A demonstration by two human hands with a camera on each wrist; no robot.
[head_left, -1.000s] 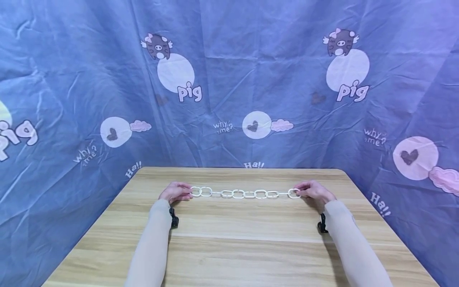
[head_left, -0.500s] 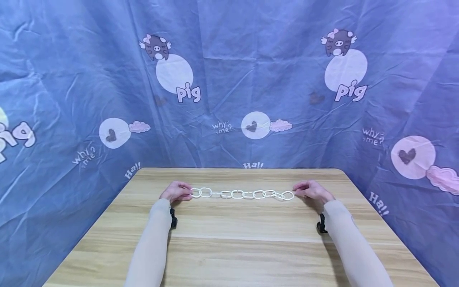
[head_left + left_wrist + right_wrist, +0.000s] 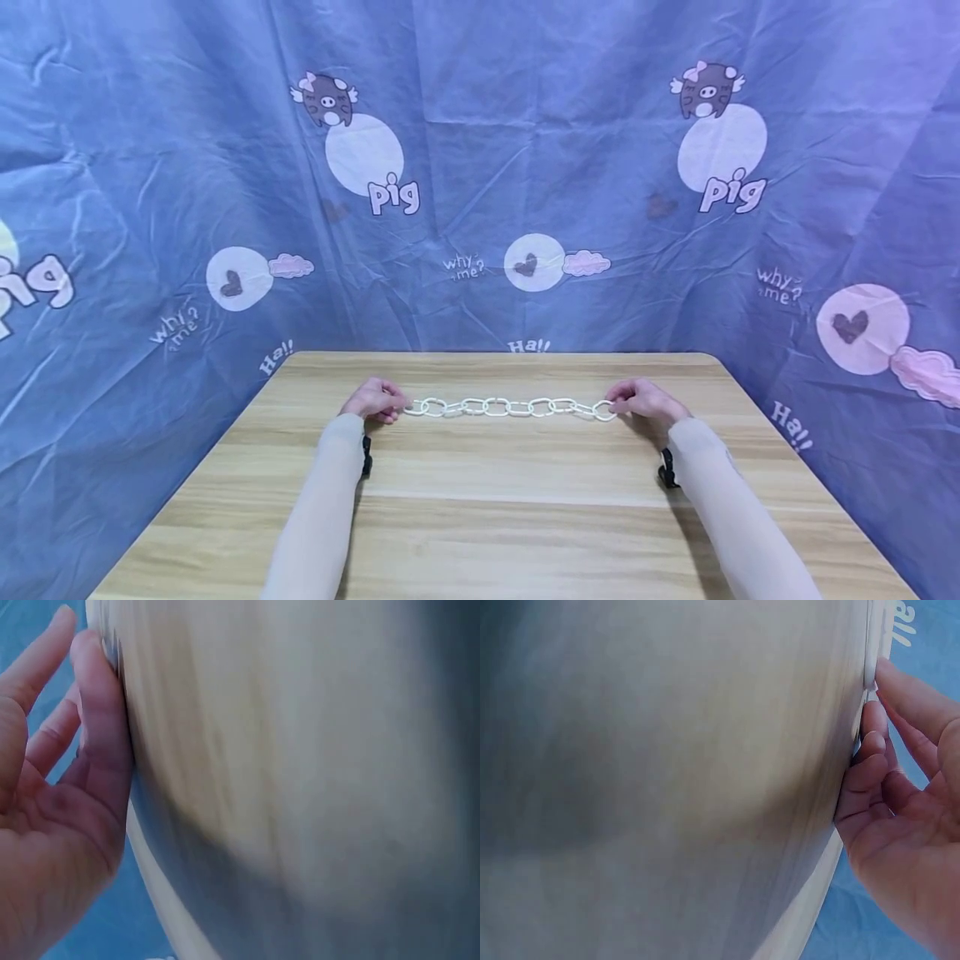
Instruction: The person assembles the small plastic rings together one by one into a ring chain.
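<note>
A white chain of several linked oval rings lies in a nearly straight row across the wooden table. At its left end my left hand reaches one extended fingertip onto the end ring, covering part of it; in the left wrist view no ring shows by the long, fairly straight fingers. At the other end my right hand touches the last ring with its fingertips. In the right wrist view an outstretched digit meets a white ring edge, while the other fingers bend loosely beneath.
A blue curtain with printed pigs, hearts and lettering hangs behind and beside the table. Black wrist cameras sit under both forearms. The table's far edge lies a short way beyond the chain.
My right hand let go of the end ring, which slid left and tilted, then came back to touch it. My left hand shifted right, and its end ring moved right and nearer.
</note>
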